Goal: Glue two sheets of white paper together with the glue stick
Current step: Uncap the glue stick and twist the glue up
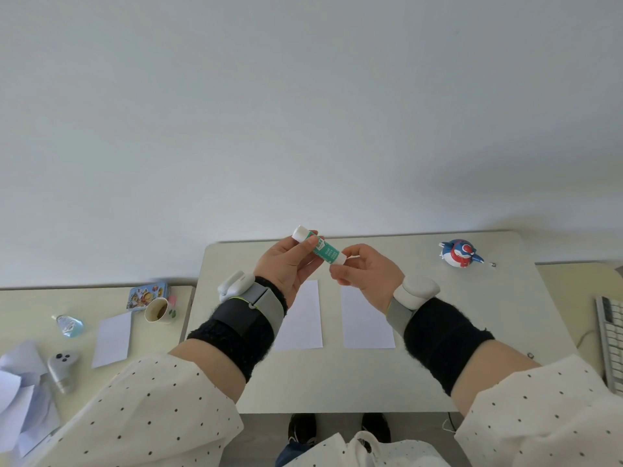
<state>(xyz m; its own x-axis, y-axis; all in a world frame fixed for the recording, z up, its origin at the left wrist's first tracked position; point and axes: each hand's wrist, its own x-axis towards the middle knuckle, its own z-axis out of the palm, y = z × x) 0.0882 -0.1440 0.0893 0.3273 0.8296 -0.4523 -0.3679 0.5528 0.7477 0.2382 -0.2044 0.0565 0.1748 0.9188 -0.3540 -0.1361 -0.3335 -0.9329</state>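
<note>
We see both hands raised over the far middle of the table (371,382). The glue stick (319,245) is held in the air between them, above the table's far edge. Its long axis runs diagonally: white cap end up and toward the far left, white base end down and toward the near right. The green label faces us.

Left hand (286,267): fingers curled round the cap half of the stick, thumb lying across the green barrel. Right hand (367,274): thumb and forefinger pinch the white base end; the other fingers are loosely curled below.

Two sheets of white paper lie flat on the table under the hands, long sides parallel, a narrow gap between them. The left sheet (303,318) is partly hidden by the left wrist; the right sheet (367,321) lies partly under the right wrist.

Near the far right corner sits a blue, red and white toy figure (459,253). A keyboard (612,342) lies on the surface past the right edge.

On the adjoining table to the left: a paper cup (158,311), tilted toward us, with brownish residue inside; how much we cannot tell. Behind it, touching, is a picture-printed tin (146,294), lid on. Nearby lie a small clear bottle (69,325), another white sheet (113,338), and a grey controller (62,369).
</note>
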